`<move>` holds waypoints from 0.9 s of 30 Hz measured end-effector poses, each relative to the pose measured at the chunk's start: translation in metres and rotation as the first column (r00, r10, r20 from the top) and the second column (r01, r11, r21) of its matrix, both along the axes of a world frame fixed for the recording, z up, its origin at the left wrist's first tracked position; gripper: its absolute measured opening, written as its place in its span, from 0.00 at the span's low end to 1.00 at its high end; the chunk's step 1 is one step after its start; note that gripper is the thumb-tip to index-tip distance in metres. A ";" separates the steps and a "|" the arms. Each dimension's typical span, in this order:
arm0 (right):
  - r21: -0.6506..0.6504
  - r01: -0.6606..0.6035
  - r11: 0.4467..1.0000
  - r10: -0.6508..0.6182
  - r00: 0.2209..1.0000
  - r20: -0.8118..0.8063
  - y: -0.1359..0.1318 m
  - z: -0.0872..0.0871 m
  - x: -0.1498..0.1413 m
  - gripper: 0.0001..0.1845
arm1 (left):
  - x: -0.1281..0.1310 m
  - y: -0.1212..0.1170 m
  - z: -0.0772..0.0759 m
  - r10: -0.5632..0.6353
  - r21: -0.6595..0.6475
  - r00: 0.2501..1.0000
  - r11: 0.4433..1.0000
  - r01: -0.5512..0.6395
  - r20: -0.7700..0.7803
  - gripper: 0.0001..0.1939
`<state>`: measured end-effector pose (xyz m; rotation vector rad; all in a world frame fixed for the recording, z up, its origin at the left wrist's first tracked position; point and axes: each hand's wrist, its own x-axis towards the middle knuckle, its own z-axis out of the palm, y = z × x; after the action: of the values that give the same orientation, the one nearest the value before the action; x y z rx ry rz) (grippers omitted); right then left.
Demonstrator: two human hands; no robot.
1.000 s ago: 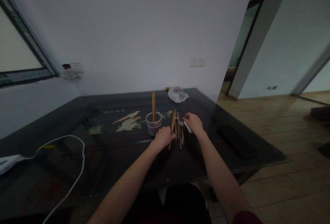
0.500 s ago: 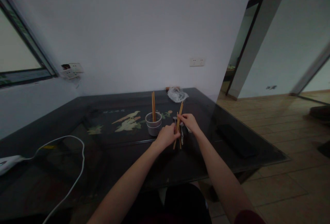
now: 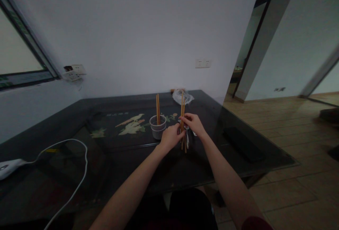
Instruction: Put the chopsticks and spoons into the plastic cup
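Between my two hands are light wooden chopsticks (image 3: 182, 108), raised nearly upright above the dark table (image 3: 132, 173). My left hand (image 3: 171, 138) is closed around their lower part from the left. Higher up, the fingers of my right hand (image 3: 193, 122) pinch them from the right. Just left of my left hand stands a grey cup (image 3: 158, 131) with other chopsticks (image 3: 158, 109) upright in it. Metal spoons (image 3: 188, 140) lie on the table beneath my hands, partly hidden by them.
A crumpled clear plastic bag (image 3: 182, 97) lies at the table's back edge by the wall. To the right rests a dark flat oblong object (image 3: 242, 144). A white cable (image 3: 85, 152) loops across the left side from a white power strip (image 3: 12, 168).
The chopsticks in my hands have turned from leaning and crossed to nearly upright and side by side. Both hands stay almost in place; the cup has not moved.
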<state>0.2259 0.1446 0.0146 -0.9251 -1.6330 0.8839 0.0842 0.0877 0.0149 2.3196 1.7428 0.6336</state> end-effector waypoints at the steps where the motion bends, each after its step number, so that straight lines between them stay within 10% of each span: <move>1: 0.021 -0.006 1.000 0.006 1.000 0.014 -0.001 0.002 0.001 0.19 | -0.001 0.002 0.000 -0.017 0.011 0.998 1.000 0.016 0.057 0.16; 10: 0.101 -0.067 0.993 0.063 0.997 0.038 -0.009 0.011 0.004 0.17 | -0.006 0.019 -0.010 -0.151 0.079 0.887 0.988 0.129 0.436 0.18; 27: 0.118 -0.026 0.993 0.020 0.998 0.056 -0.012 0.013 0.005 0.19 | -0.013 0.020 -0.011 -0.224 -0.130 0.905 0.949 0.287 0.362 0.16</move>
<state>0.2310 0.1327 0.0271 -0.8563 -1.7268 0.7746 0.0708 0.1074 0.0040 2.1106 1.2582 0.7438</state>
